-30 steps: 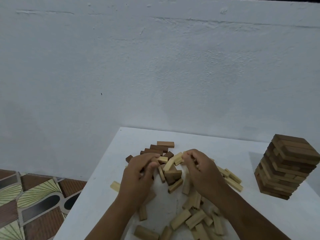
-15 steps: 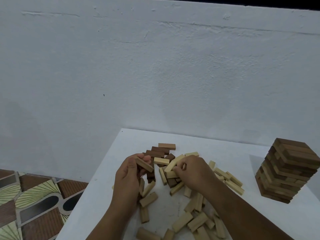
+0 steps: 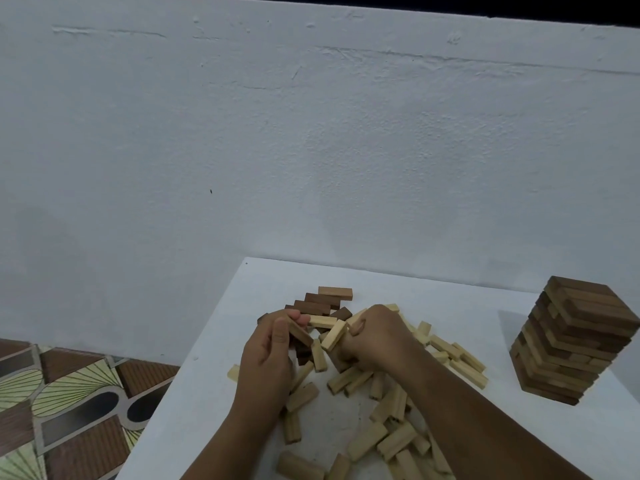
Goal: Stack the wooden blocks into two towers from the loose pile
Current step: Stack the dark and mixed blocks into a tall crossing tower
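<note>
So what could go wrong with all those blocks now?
The left hand grips several blocks at once, so one might slip out. The right hand holds a pale block low in the loose pile; its forearm could sweep blocks off the table. The tower stands near the right edge and looks uneven.

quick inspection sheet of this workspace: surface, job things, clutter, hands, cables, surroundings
surface: white table, bare toward the far edge.
job's things: one finished tower stands at the right; loose pile of light and dark blocks lies mid-table; no second tower seen.
clutter: nothing seen beyond the blocks.
grippers: left hand grips several blocks; right hand grips a light block.
cables: nothing seen.
surroundings: white plastered wall behind; patterned floor tiles at left.
</note>
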`<state>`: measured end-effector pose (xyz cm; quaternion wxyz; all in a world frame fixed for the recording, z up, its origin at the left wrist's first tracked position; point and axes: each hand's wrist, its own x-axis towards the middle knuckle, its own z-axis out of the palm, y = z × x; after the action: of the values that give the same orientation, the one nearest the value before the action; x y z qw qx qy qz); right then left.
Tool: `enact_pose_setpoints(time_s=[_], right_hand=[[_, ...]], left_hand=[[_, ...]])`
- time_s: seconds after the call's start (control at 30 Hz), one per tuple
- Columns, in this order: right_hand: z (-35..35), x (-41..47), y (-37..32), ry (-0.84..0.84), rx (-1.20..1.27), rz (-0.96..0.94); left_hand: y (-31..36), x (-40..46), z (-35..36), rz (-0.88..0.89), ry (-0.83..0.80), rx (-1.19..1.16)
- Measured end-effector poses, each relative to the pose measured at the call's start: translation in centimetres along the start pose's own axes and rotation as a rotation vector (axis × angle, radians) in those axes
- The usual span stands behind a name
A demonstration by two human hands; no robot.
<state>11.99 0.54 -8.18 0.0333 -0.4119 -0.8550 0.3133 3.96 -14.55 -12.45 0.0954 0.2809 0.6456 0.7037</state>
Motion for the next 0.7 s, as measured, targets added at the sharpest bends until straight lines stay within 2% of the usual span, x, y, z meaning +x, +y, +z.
enact_pose_setpoints(time_s=[0.2, 0.33, 0.47, 0.7], right_hand=[[-3.4, -1.7, 2.2, 0.165, 0.03, -0.081], [-6.5, -4.3, 5.5, 0.17, 0.087, -0.11], [-8.1, -7.8, 10.1, 0.212, 0.034, -0.066], [-8.5, -13.0, 16.1, 0.269, -0.041, 0.068]], left_hand=[[1.5, -0.2, 0.9, 0.157, -0.185, 0.223], [3.5, -0.2, 2.2, 0.241, -0.282, 0.264], [4.2, -0.8, 4.9, 0.209, -0.439, 0.248], [4.1, -3.7, 11.2, 0.051, -0.601, 0.389]])
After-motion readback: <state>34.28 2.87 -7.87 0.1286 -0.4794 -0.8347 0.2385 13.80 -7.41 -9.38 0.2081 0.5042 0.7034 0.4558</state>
